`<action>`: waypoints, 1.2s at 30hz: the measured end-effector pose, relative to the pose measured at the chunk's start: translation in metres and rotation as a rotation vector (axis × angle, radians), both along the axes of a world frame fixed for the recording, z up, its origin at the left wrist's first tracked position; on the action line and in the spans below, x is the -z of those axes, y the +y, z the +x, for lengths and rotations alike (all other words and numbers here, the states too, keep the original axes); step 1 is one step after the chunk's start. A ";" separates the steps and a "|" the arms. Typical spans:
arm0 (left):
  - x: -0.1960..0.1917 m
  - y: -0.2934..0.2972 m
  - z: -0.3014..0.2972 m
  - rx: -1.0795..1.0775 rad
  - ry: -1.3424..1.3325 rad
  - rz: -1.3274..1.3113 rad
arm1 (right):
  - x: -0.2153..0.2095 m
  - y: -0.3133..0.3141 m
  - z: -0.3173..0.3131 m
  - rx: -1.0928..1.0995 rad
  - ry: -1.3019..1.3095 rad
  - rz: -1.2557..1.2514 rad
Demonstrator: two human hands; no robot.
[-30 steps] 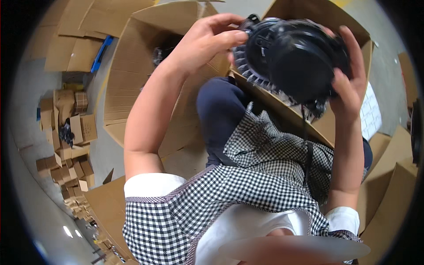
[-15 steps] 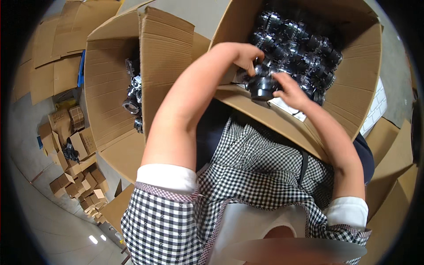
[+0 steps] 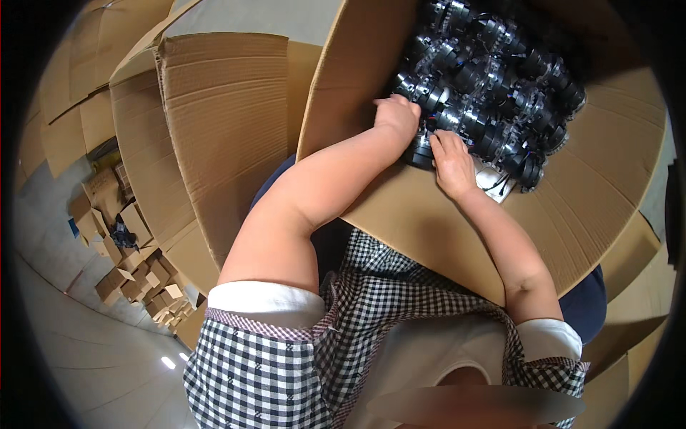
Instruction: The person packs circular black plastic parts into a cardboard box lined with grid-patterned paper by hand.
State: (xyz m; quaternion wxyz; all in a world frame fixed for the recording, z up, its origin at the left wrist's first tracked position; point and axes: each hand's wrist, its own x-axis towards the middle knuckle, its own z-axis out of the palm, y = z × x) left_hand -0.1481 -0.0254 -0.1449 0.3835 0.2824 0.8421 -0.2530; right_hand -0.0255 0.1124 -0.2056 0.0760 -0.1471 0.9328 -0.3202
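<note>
A deep cardboard box (image 3: 407, 207) in front of me holds rows of black cylindrical parts (image 3: 493, 136) with clear plastic pieces and thin wires. Low at the near left of these rows sits one such black cylindrical part (image 3: 420, 154), with both my hands on it. My left hand (image 3: 399, 116) curls around its far left side, fingertips partly hidden. From the right, my right hand (image 3: 452, 163) grips it, thumb against its side and fingers reaching over the neighbouring parts. A piece of white sheet (image 3: 493, 182) shows beneath the parts beside my right wrist.
Another tall open cardboard box (image 3: 229, 107) stands at my left, its flap raised between the two. Flattened cardboard (image 3: 71, 64) lies at the far left. Several small open cartons (image 3: 146, 286) are heaped on the floor below it. More cardboard (image 3: 629, 250) stands at the right.
Both hands have lowered the black cylindrical part into the box, beside the rows. My view has shifted closer over the box, and the parts inside the left box have gone out of sight.
</note>
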 end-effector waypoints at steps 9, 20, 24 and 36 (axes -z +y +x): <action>0.017 -0.019 0.029 0.113 -0.075 0.183 | -0.008 -0.001 0.001 -0.086 -0.004 0.127; 0.045 -0.028 0.043 0.214 0.041 0.299 | 0.031 0.001 0.016 -0.065 0.146 0.270; 0.057 -0.033 0.041 0.177 0.070 0.424 | 0.018 -0.001 0.014 -0.082 0.123 0.096; 0.042 -0.046 0.011 0.217 -0.044 0.532 | 0.027 -0.035 -0.008 0.011 0.042 0.175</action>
